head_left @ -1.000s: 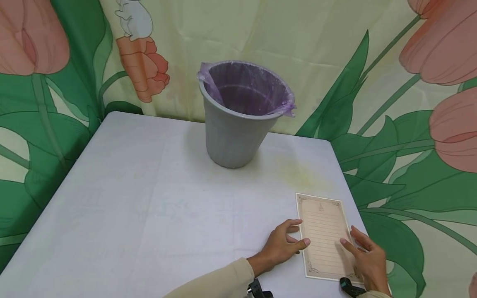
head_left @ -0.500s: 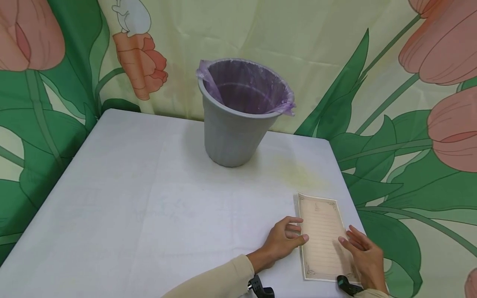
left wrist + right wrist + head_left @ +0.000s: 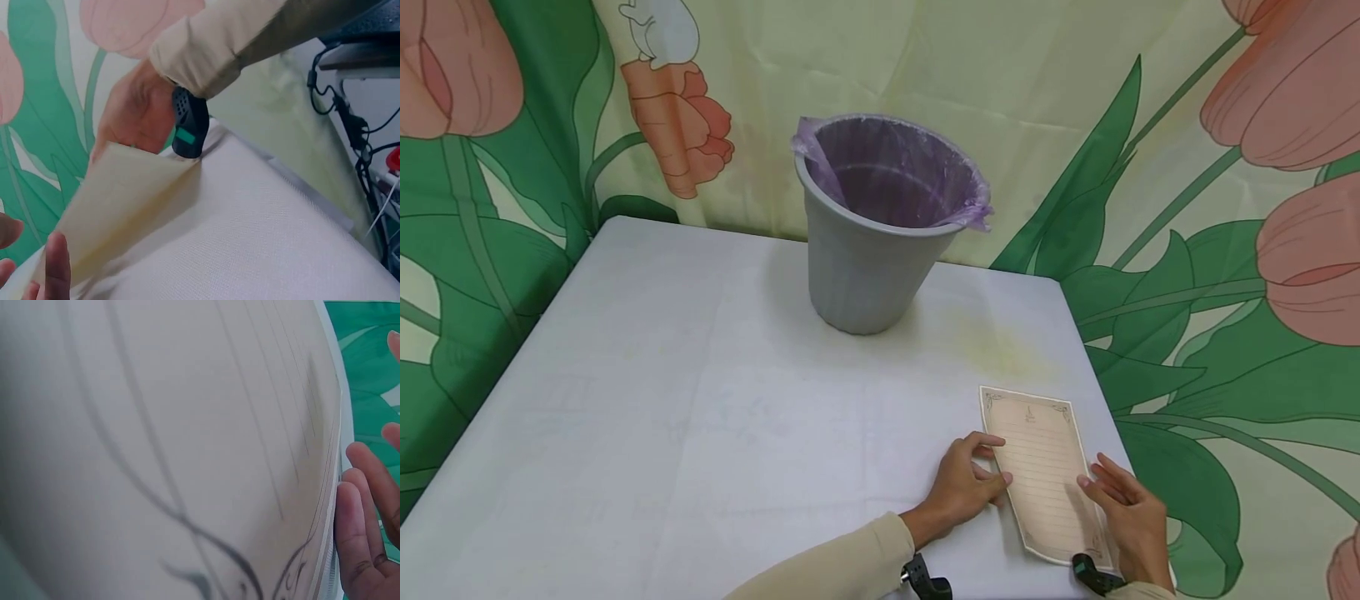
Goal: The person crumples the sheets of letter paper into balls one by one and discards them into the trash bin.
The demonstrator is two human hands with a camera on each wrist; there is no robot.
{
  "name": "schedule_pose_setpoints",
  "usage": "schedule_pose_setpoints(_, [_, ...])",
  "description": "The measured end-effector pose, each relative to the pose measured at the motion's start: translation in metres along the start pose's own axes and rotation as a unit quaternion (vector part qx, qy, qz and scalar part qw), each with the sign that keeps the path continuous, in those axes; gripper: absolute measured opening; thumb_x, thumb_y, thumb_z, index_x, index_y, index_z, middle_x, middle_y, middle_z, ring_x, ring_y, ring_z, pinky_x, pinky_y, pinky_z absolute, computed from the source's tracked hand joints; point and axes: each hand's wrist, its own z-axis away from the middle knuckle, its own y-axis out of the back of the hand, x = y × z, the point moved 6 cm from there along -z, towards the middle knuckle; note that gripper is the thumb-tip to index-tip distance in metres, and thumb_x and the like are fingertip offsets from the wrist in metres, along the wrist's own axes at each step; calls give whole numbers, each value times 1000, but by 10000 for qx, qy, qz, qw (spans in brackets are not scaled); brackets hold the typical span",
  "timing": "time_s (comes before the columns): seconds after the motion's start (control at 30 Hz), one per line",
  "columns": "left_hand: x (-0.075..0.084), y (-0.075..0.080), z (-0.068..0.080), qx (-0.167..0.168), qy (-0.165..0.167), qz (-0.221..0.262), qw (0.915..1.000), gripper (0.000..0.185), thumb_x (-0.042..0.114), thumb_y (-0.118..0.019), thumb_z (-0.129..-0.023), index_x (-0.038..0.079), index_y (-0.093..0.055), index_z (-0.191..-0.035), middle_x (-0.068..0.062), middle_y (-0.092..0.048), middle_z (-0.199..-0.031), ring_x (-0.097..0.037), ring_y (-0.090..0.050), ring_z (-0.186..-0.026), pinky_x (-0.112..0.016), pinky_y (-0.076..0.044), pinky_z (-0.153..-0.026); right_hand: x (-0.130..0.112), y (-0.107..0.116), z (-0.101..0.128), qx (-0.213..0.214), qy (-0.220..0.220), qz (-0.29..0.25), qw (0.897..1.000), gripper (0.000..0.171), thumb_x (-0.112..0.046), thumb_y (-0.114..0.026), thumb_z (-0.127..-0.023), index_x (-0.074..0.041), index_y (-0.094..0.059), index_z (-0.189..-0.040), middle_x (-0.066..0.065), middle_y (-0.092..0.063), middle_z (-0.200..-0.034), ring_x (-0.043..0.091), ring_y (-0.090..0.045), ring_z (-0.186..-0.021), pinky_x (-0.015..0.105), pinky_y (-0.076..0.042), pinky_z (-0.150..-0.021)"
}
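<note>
A cream lined sheet of paper (image 3: 1043, 471) lies near the table's front right corner, turned slightly anticlockwise. My left hand (image 3: 966, 487) is at its left edge, thumb and curled fingers pinching that edge. My right hand (image 3: 1123, 510) rests straight fingers on the right edge. In the left wrist view the paper (image 3: 119, 206) slopes up off the cloth towards the right hand (image 3: 134, 112), with left fingertips (image 3: 56, 265) at its low end. The right wrist view is filled by the paper (image 3: 162, 444), with fingers (image 3: 359, 512) beside its edge.
A grey bin (image 3: 868, 267) with a purple liner stands upright at the back middle of the white-clothed table (image 3: 662, 400). A tulip-print curtain (image 3: 1210, 250) hangs behind and to both sides. The table's right edge runs just past the paper.
The paper has slid left and turned anticlockwise, its far end now further left. Both hands stayed at its edges and shifted slightly left with it.
</note>
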Motion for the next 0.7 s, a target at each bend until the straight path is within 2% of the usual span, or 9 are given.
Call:
schedule_pose_setpoints(0.13, [-1, 0, -1, -114, 62, 63, 9999, 42, 0, -76, -96, 11, -63, -135, -6, -60, -114, -7, -67, -61, -23, -59, -57, 0, -2, 1, -58, -62, -29, 10000, 76, -31, -90, -88, -19, -56, -156, -38, -64, -100, -11, -57, -97, 4, -43, -77])
schedule_pose_setpoints(0.23, [-1, -1, -2, -205, 53, -75, 9997, 40, -4, -72, -96, 11, -66, -133, -6, -67, -109, -9, -68, -59, -20, -55, -53, 0, -4, 2, -87, -84, -57, 9999, 77, -32, -90, -88, -20, -56, -156, -37, -64, -102, -10, -57, -99, 4, -43, -78])
schedule_pose_setpoints(0.33, [-1, -1, -3, -211, 49, -333, 9992, 42, -9, -69, -95, 12, -69, -131, -8, -77, -85, -11, -68, -53, -17, -43, -45, -1, -4, 2, -80, -76, -31, 9999, 76, -32, -90, -88, -20, -56, -156, -37, -63, -101, -10, -57, -99, 3, -42, -77])
schedule_pose_setpoints(0.43, [0, 1, -2, -184, 51, -541, 9984, 46, -12, -67, -94, 13, -70, -132, -14, -74, -63, -11, -65, -47, -17, -34, -41, -1, -5, 3, -89, -47, 10, 9999, 75, -31, -89, -90, -20, -55, -156, -38, -63, -100, -12, -57, -97, 2, -42, -76])
schedule_pose_setpoints(0.53, [3, 4, -1, -179, 45, -589, 9981, 50, -13, -68, -93, 13, -69, -136, -14, -74, -64, -10, -63, -46, -17, -34, -41, -2, -6, 4, -120, 0, -19, 9999, 74, -28, -88, -90, -19, -56, -156, -38, -63, -99, -14, -59, -94, 2, -45, -77])
schedule_pose_setpoints(0.6, [4, 6, 0, -233, 30, -543, 9983, 54, -14, -67, -92, 13, -67, -139, -12, -77, -73, -9, -64, -47, -17, -35, -42, -3, -6, 4, -153, 37, -32, 9999, 73, -26, -88, -91, -18, -56, -156, -38, -63, -98, -15, -60, -92, 2, -46, -77])
schedule_pose_setpoints(0.7, [6, 8, 0, -379, 25, -461, 9982, 60, -16, -67, -92, 14, -64, -144, -16, -78, -78, -10, -65, -48, -17, -37, -43, -3, -8, 4, -243, 55, -24, 9997, 75, -28, -89, -90, -18, -56, -156, -38, -63, -99, -17, -62, -90, 2, -46, -76])
